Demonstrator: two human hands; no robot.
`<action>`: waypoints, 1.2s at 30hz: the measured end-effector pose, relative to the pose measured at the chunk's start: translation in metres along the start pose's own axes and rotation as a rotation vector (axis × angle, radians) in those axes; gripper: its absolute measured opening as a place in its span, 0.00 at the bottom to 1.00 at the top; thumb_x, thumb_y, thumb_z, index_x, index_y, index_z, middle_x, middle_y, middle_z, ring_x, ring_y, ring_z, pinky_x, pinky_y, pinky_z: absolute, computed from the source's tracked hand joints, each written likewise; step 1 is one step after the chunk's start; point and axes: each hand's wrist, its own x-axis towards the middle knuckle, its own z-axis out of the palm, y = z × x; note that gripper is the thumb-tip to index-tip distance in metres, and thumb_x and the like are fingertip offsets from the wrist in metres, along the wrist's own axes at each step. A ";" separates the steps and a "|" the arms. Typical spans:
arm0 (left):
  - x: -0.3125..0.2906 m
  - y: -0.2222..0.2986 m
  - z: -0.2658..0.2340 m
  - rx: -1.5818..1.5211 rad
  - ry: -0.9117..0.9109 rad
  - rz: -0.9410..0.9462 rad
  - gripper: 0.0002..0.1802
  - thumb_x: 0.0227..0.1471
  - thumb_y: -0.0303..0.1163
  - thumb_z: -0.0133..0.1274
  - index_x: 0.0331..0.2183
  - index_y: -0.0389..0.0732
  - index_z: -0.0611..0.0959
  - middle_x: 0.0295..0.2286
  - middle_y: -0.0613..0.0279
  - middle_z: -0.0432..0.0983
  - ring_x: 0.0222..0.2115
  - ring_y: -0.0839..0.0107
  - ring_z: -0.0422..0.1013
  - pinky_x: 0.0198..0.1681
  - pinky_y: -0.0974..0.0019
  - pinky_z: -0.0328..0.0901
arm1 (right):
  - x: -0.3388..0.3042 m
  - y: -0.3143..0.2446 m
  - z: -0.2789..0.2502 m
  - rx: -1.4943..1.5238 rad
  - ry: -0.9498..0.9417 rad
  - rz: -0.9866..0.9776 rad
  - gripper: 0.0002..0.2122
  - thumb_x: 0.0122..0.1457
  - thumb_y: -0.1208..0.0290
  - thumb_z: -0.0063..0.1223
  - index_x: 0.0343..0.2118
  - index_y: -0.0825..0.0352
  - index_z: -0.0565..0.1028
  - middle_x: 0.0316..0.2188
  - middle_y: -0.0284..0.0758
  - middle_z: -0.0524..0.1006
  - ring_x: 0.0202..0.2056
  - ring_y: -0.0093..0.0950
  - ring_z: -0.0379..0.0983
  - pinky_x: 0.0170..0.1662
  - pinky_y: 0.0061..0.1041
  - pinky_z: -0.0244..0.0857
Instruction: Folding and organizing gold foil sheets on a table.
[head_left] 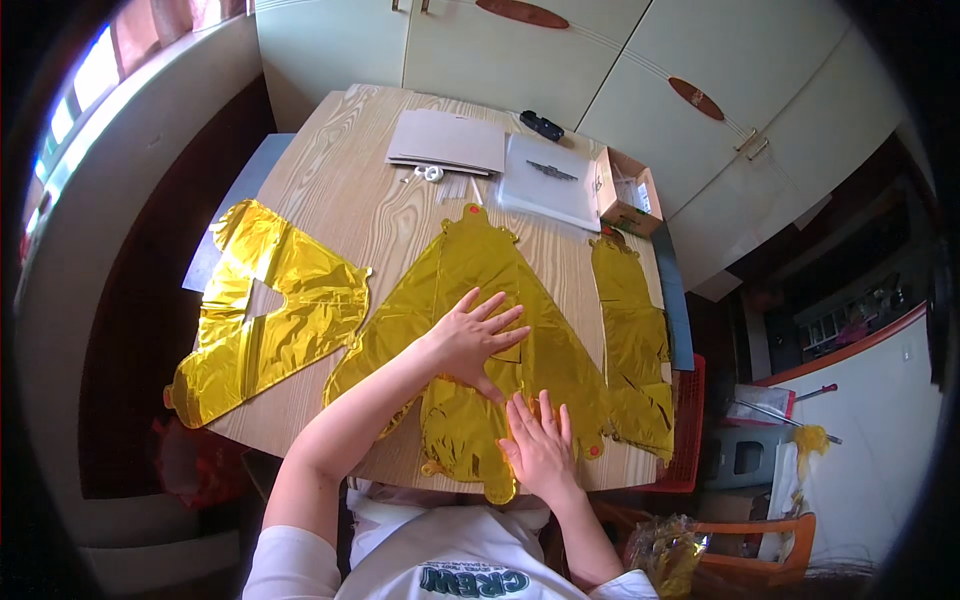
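Note:
A large deflated gold foil balloon [478, 262], shaped like a letter A, lies spread on the wooden table in front of me. My left hand [478, 340] rests palm down on its middle, fingers spread wide. Just nearer and to the right, my right hand [540, 445] lies flat on the foil with its fingers stretched out. Crinkled gold foil [460, 445] extends toward the table's near edge; whether it is a separate piece, I cannot tell. Another flat gold foil balloon [325, 285] with a hole lies at the left. A narrower gold foil balloon [632, 330] lies along the right edge.
Toward the back of the wooden table [335, 150] lie grey-brown sheets [445, 138], clear plastic sleeves [540, 195], a small white roll [430, 174] and a black object [542, 125]. A cardboard box [628, 195] stands at the back right. A chair [760, 527] holds crumpled clear-and-gold wrapping [668, 550].

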 end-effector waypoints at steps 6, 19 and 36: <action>0.001 0.000 0.000 0.002 -0.013 0.001 0.66 0.30 0.81 0.49 0.65 0.53 0.56 0.65 0.58 0.46 0.66 0.54 0.40 0.66 0.42 0.35 | 0.004 0.018 -0.004 -0.044 -0.097 -0.049 0.36 0.59 0.44 0.47 0.65 0.63 0.56 0.66 0.36 0.56 0.66 0.48 0.45 0.65 0.53 0.38; 0.001 0.000 0.000 -0.017 0.002 0.000 0.66 0.28 0.79 0.53 0.65 0.54 0.57 0.65 0.57 0.47 0.66 0.52 0.41 0.66 0.41 0.37 | 0.013 0.028 -0.018 -0.030 -0.349 -0.098 0.65 0.33 0.22 0.48 0.67 0.68 0.43 0.69 0.43 0.43 0.68 0.50 0.31 0.66 0.56 0.25; 0.001 0.001 -0.003 -0.026 -0.028 -0.011 0.67 0.28 0.79 0.53 0.65 0.54 0.55 0.65 0.57 0.47 0.66 0.52 0.40 0.66 0.41 0.36 | -0.016 0.049 -0.024 0.120 0.041 0.317 0.20 0.42 0.56 0.69 0.32 0.64 0.73 0.36 0.38 0.68 0.43 0.39 0.63 0.47 0.39 0.58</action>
